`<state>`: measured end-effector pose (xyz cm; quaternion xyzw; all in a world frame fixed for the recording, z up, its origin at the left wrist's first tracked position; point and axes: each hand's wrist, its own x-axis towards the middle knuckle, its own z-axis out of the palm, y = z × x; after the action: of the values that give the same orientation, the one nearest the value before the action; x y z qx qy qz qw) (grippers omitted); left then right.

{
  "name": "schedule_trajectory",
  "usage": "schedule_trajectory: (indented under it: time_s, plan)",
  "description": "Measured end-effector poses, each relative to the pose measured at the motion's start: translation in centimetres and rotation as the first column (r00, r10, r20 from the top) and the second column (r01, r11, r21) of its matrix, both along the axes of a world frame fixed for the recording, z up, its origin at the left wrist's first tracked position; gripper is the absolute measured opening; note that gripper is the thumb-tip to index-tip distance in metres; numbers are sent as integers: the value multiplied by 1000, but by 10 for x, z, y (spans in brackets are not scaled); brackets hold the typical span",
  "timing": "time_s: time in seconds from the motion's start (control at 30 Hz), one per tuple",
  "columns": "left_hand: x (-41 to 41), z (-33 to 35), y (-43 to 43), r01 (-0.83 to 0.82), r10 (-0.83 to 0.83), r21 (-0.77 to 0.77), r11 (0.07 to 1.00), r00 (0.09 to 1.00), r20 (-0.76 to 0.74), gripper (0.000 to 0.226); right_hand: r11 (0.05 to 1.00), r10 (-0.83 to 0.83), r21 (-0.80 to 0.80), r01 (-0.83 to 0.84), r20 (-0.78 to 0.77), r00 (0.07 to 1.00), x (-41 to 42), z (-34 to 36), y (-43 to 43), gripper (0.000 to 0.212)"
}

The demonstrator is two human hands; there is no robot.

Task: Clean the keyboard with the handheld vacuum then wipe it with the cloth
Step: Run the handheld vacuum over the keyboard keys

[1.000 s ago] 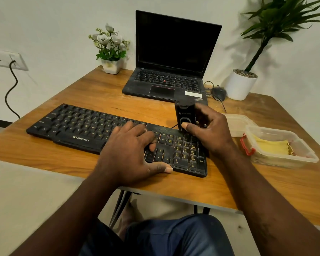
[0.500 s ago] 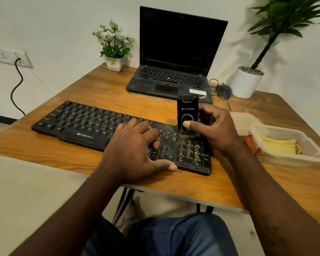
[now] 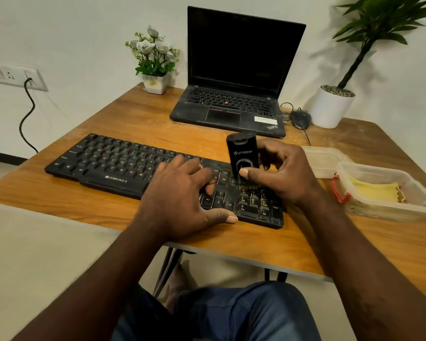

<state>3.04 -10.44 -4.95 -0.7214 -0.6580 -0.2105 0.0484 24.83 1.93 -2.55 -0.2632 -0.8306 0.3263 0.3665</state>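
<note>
A black keyboard (image 3: 113, 166) lies along the near edge of the wooden table (image 3: 143, 119). My right hand (image 3: 283, 175) grips a small black handheld vacuum (image 3: 241, 151), held upright with its lower end on the keys near the number pad. My left hand (image 3: 180, 195) rests flat on the keyboard's right half, fingers spread over the keys and thumb along the front edge. A yellow cloth (image 3: 374, 190) lies inside a clear plastic box (image 3: 408, 205) at the right.
A black laptop (image 3: 234, 104) stands open behind the keyboard. A white pot of flowers (image 3: 155, 82) sits at the back left, a potted plant (image 3: 330, 107) and a mouse (image 3: 300, 118) at the back right. The box lid (image 3: 322, 161) lies beside the box.
The vacuum has shifted slightly left along the keys with my right hand and now leans a little. My left hand stays pressed on the keyboard.
</note>
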Motion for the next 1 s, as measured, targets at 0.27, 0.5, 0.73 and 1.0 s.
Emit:
schedule_trajectory:
  time_s: [0.27, 0.5, 0.73, 1.0]
  plan:
    - [-1, 0, 0, -1, 1, -20, 1000, 1000, -2, 93, 961, 262, -104, -257, 35, 964, -3, 0, -13, 38]
    - [-1, -3, 1, 14, -14, 12, 1000, 1000, -4, 67, 990, -70, 130, 55, 113, 991, 0, 4, -3, 49]
    - [-1, -2, 0, 6, -6, 13, 1000, 1000, 2, 75, 988, 139, -76, -132, 107, 984, -1, 4, -7, 40]
    - [-1, -3, 1, 4, -4, 11, 1000, 1000, 8, 70, 993, 104, -67, -97, 96, 990, 4, 3, -6, 39]
